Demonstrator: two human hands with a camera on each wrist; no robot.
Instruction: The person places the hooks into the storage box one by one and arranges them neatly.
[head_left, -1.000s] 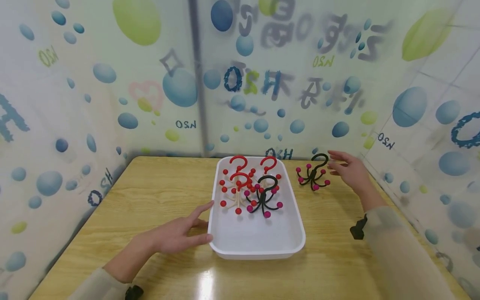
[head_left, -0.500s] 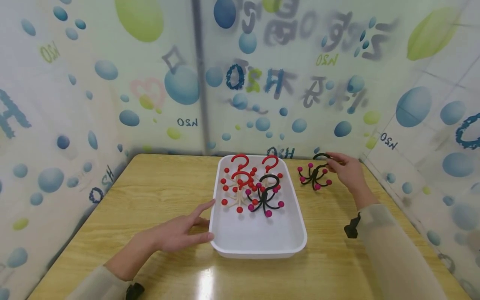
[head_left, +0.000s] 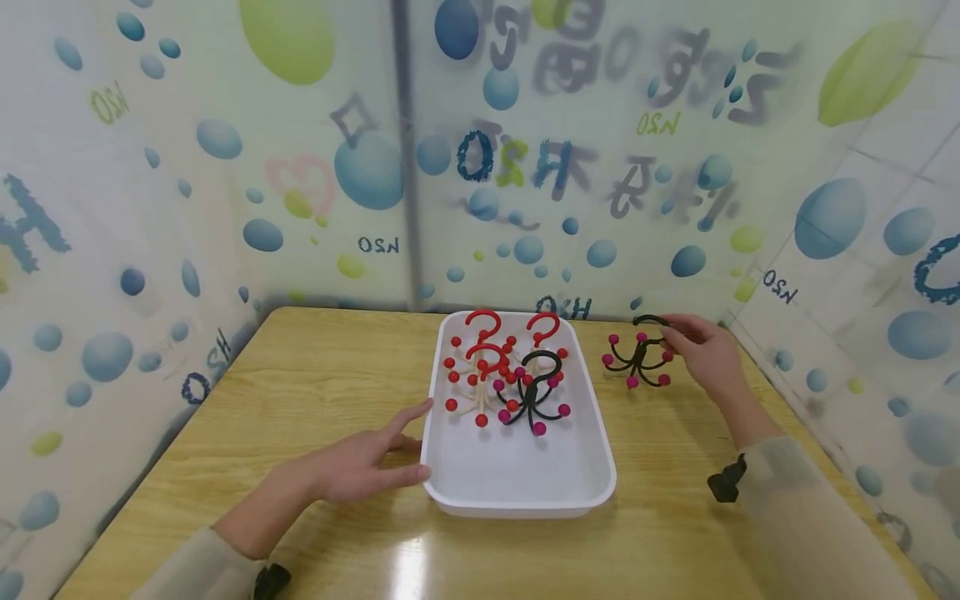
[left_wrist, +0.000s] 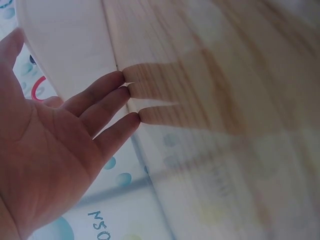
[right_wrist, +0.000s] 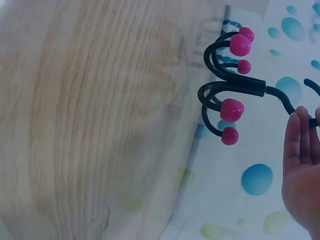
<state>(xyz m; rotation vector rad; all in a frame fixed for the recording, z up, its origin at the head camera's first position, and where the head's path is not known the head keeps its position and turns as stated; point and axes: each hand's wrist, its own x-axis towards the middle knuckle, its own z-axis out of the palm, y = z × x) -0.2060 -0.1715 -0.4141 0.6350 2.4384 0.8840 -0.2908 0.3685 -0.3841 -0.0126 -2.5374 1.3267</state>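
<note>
My right hand (head_left: 712,358) pinches the curved top of a black octopus-shaped hook hanger (head_left: 638,358), whose curled arms end in pink balls. Beyond the tray's right side, it hangs close over the table; in the right wrist view this hanger (right_wrist: 250,87) lies sideways across the picture. My left hand (head_left: 360,467) has its fingers spread, with fingertips at the left rim of a white tray (head_left: 517,479). Inside the tray stand a similar black hanger (head_left: 531,393) and several hangers with red hooks, cream arms and red balls, such as the red-hooked hanger (head_left: 481,392), partly overlapping one another.
A wooden table (head_left: 337,367) carries the tray. Patterned curtain-like walls with blue and green spots (head_left: 371,171) enclose its back and sides. The back wall (head_left: 480,275) stands right behind the tray and the pinched hanger.
My right hand moved in from beside the black hanger and took hold of its hook; the hanger has since turned and shifted slightly right. The left hand stays at the tray rim.
</note>
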